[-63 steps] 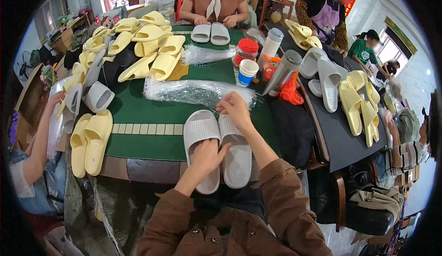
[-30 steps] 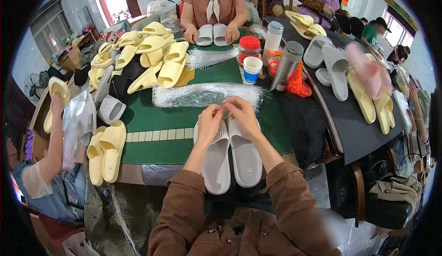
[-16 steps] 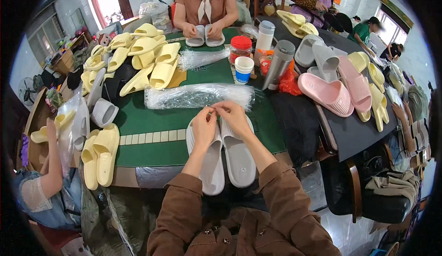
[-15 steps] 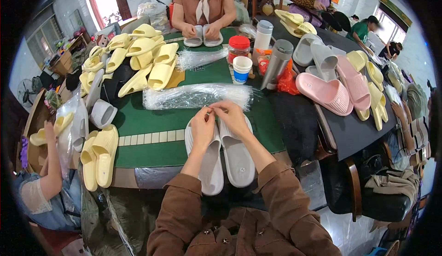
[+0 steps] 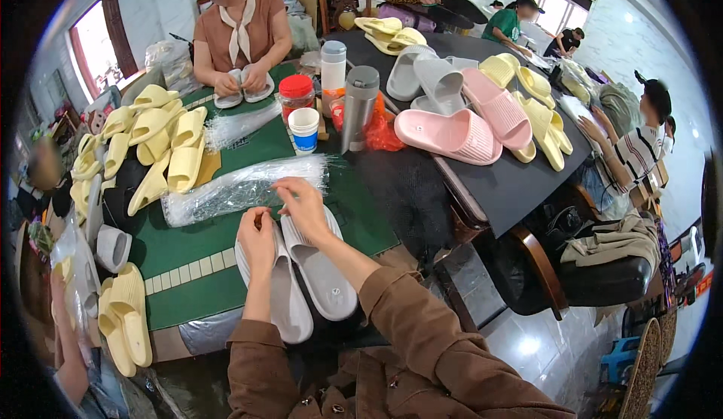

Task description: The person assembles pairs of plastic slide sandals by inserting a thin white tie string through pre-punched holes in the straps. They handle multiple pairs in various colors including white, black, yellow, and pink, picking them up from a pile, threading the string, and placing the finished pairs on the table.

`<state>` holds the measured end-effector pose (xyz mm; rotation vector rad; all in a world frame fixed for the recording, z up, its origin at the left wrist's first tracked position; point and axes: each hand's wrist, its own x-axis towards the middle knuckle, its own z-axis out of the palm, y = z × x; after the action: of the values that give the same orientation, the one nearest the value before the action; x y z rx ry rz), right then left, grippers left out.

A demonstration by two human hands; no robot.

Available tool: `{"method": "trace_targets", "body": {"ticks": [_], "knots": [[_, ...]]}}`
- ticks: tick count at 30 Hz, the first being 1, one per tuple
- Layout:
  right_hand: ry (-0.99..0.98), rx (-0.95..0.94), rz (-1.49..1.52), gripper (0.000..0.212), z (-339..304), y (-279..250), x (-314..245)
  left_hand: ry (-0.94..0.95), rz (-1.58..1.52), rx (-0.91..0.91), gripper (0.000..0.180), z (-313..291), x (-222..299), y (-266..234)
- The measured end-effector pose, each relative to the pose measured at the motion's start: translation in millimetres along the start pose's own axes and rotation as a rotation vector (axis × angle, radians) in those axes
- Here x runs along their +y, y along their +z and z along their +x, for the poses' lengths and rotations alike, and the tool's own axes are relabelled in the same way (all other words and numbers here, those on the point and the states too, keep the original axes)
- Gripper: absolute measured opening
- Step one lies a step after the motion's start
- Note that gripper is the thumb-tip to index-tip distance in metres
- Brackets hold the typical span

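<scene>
A pair of grey slippers lies at the table's near edge, the left slipper [image 5: 292, 315] beside the right slipper [image 5: 333, 291], heels toward me. Over the left slipper's strap end is my left hand [image 5: 257, 240], its fingers closed in a pinch. My right hand [image 5: 303, 206] hovers over the right slipper's strap end, fingers bent and thumb near the fingertips. Whatever either hand pinches is too fine to make out. Just beyond my hands lies a bundle of thin clear plastic strips [image 5: 245, 189] on the green mat [image 5: 169, 246].
Yellow slippers [image 5: 154, 129] are piled at the left; another yellow pair [image 5: 124, 317] lies nearer. A steel flask [image 5: 360, 106], paper cup [image 5: 303, 136] and red-lidded jar [image 5: 296, 91] stand beyond. Pink slippers [image 5: 448, 136] lie right. A co-worker [image 5: 245, 38] opposite handles grey slippers.
The view has swung to the right, so the table's contents appear farther left. My hands, which met at the fingertips, are now slightly apart. The slippers remain below them.
</scene>
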<state>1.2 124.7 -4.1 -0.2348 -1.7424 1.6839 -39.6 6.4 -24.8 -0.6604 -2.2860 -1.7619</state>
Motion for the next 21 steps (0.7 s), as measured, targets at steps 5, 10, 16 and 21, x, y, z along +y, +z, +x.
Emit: {"method": "trace_targets", "body": {"ticks": [5,10,16,21], "knots": [[0.207,0.17,0.263,0.019,12,-10,-7,-0.057,-0.006,0.027,0.01,2,12,-4],[0.269,0.131,0.887,0.015,22,-73,-30,-0.013,0.035,0.02,0.009,4,10,4],[-0.178,0.33,0.372,0.022,15,-197,-126,0.014,0.063,0.003,0.008,-1,6,-4],[-0.254,0.785,-0.226,0.03,24,-340,-150,0.09,0.057,-0.021,0.011,0,15,4]]}}
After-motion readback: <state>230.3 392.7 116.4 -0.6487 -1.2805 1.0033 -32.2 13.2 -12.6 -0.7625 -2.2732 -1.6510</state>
